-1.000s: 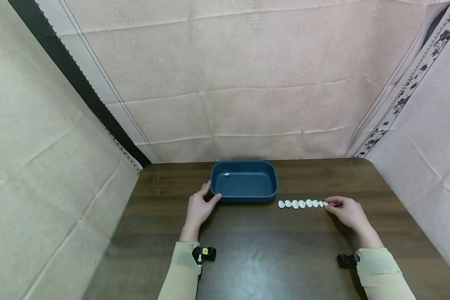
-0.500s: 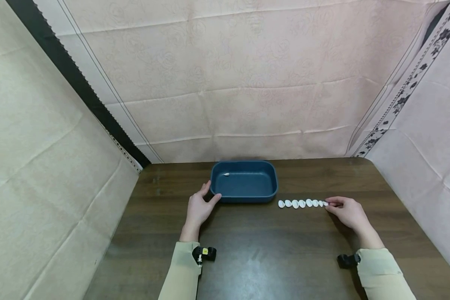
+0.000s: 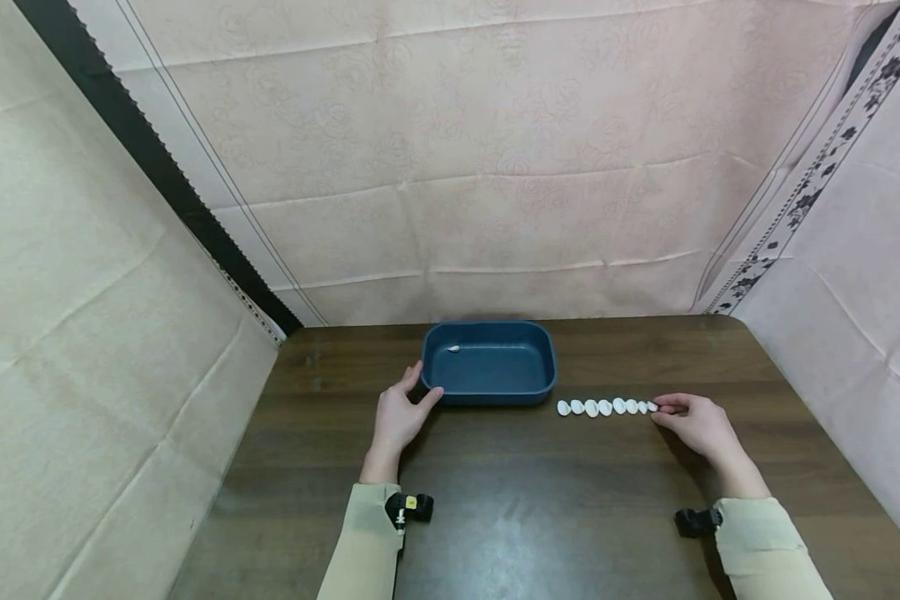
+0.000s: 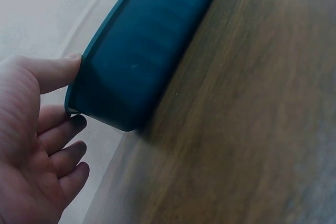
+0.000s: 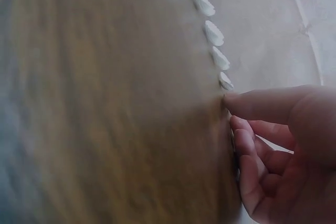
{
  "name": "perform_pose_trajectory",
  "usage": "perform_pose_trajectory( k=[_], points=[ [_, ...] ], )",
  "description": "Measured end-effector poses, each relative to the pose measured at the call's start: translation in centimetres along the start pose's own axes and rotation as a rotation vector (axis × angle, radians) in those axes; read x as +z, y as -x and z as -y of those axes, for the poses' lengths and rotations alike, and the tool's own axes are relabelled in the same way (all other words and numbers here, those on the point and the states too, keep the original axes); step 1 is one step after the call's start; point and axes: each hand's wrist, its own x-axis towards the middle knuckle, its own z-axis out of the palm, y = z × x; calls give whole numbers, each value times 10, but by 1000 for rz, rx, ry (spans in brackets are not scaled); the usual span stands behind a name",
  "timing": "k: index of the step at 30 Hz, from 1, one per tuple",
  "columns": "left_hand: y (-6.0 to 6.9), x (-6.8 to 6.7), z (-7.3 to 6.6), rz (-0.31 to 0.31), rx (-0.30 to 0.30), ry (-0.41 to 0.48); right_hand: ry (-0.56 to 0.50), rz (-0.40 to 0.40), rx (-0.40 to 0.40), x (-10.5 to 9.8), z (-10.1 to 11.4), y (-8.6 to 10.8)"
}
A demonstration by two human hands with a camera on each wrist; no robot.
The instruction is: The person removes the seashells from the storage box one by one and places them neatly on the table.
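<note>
A row of several small white seashells (image 3: 605, 407) lies on the table; in the right wrist view the shells (image 5: 213, 33) look ridged. At the row's right end my right hand (image 3: 693, 427) pinches the last small shell (image 3: 652, 407) between thumb and fingertips, low over the tabletop. In the right wrist view that shell is hidden behind the thumb. My left hand (image 3: 401, 417) holds the near left corner of a blue rectangular tray (image 3: 487, 398), thumb on the front rim and fingers along the left side. One white shell (image 3: 453, 349) rests inside the tray, towards its left.
The brown wooden table (image 3: 510, 500) ends just behind the tray. Pale patterned cloth (image 3: 495, 167) hangs at the back and on both sides. Each forearm carries a black wrist camera (image 3: 696, 522) at the sleeve.
</note>
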Motion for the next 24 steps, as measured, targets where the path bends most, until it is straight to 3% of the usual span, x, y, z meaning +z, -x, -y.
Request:
perform_pose_trajectory(
  k=[6,10,17,24],
  points=[
    [0,0,2,6,1,-3,-15,1,-8,-4,4,0],
    [0,-1,2,10,-1,-9,-41,-42,-67,-4,23,-4],
    [0,-2,1,0,-10,3,-141,-81,-229,21,97,-25],
    [-1,0,1,4,0,1,-280,64,-345,75,179,-53]
  ],
)
